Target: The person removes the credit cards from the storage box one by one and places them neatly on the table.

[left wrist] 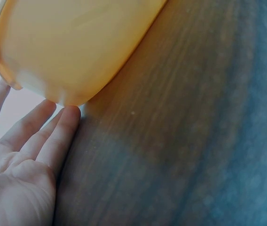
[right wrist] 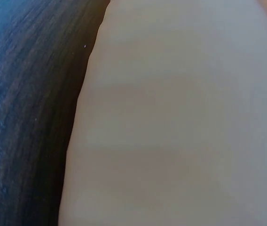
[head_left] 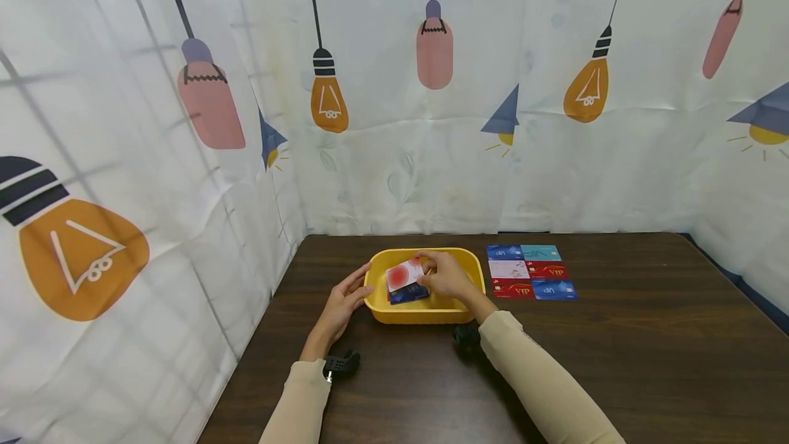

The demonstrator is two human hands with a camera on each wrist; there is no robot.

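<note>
A yellow plastic tray (head_left: 425, 317) sits on the dark wooden table. My left hand (head_left: 342, 303) is at its left end, the thumb over the rim. In the left wrist view that hand's straight fingers (left wrist: 60, 136) touch the outside wall of the tray. Over the inside of the tray, my right hand (head_left: 446, 275) pinches a white and pink card (head_left: 403, 275) with a red circle on it. Just under this card lies a dark blue card (head_left: 409, 294), with a bit of red showing at its left. A pale blurred surface hides the right hand in the right wrist view.
Several cards lie edge to edge in a grid right of the tray, among them a teal card (head_left: 541, 253), a red VIP card (head_left: 547, 270) and a blue VIP card (head_left: 554, 290). A patterned white curtain (head_left: 394, 183) hangs behind the table (head_left: 647, 348) and along its left side.
</note>
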